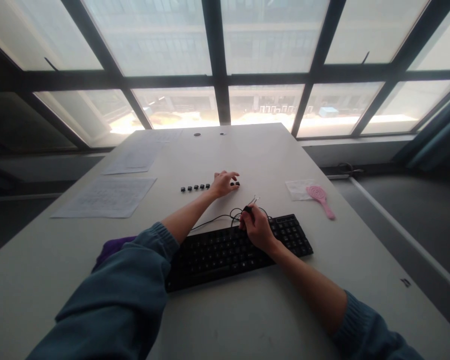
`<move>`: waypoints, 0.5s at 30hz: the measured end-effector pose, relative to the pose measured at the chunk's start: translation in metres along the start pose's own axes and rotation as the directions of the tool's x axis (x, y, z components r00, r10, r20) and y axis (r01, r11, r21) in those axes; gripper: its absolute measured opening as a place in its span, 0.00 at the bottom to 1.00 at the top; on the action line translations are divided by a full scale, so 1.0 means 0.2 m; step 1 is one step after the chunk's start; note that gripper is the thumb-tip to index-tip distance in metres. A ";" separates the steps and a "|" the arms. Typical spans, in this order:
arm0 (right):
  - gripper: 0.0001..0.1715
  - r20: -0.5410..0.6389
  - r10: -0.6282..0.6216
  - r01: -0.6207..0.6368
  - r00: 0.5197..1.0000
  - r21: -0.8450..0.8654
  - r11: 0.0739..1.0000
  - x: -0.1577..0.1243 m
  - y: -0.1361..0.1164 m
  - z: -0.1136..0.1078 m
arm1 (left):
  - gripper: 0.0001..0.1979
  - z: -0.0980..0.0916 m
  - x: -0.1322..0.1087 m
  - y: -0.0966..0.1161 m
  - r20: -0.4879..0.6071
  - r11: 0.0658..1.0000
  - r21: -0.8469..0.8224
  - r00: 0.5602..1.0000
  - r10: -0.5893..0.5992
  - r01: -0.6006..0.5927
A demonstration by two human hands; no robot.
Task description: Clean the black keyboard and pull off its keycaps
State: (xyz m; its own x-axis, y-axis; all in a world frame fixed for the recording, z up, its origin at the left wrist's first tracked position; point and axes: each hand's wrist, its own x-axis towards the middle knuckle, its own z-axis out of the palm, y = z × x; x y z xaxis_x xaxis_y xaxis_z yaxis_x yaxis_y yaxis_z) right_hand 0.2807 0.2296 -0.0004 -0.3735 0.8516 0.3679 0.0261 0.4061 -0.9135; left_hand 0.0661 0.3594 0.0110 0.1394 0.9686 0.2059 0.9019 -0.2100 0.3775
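Note:
A black keyboard (217,257) lies tilted on the white table, partly covered by my forearms. Above its right part, my right hand (259,229) is closed around the black handle of a keycap puller (252,203), whose thin wire ends point away from me. Farther out, my left hand (222,185) reaches over a row of small black keycaps (196,187). Its fingers are apart, with thumb and forefinger on either side of the keycaps at the row's right end (237,184); whether they touch is unclear. The black cable (213,220) loops behind the keyboard.
Printed sheets (105,197) lie at the left. A pink hairbrush (321,200) rests partly on a clear plastic bag (298,190) at the right. Something purple (110,250) shows beside my left sleeve. The white table (262,155) runs up to large windows.

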 end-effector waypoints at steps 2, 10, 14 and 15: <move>0.08 -0.001 0.002 -0.002 1.000 0.009 1.000 0.00 0.01 0.00 | 0.23 -0.04 -0.02 0.00 -0.018 1.000 0.005 1.000 -0.001 0.001; 0.14 -0.262 0.078 -0.051 0.962 0.111 0.993 0.03 0.02 0.00 | 0.12 -0.27 -0.34 0.21 -0.148 1.000 0.009 0.989 0.024 -0.023; 0.13 -0.276 0.088 -0.066 0.957 0.088 0.994 0.07 0.02 -0.05 | 0.09 -0.27 -0.58 0.38 -0.086 0.993 -0.090 0.994 0.064 -0.072; 0.13 -0.226 0.074 -0.059 0.971 0.071 0.996 0.07 0.02 -0.06 | 0.09 -0.26 -0.63 0.41 -0.061 0.992 -0.113 0.997 0.041 -0.048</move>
State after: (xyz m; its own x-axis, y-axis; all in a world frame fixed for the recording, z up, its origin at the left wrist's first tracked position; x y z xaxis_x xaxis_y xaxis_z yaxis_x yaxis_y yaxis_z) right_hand 0.2869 0.2472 0.0025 -0.1514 0.9321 0.3292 -0.0180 0.3304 -0.9437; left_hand 0.1013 0.2128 0.0627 0.1514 0.9492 0.2759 0.8420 -0.2701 0.4670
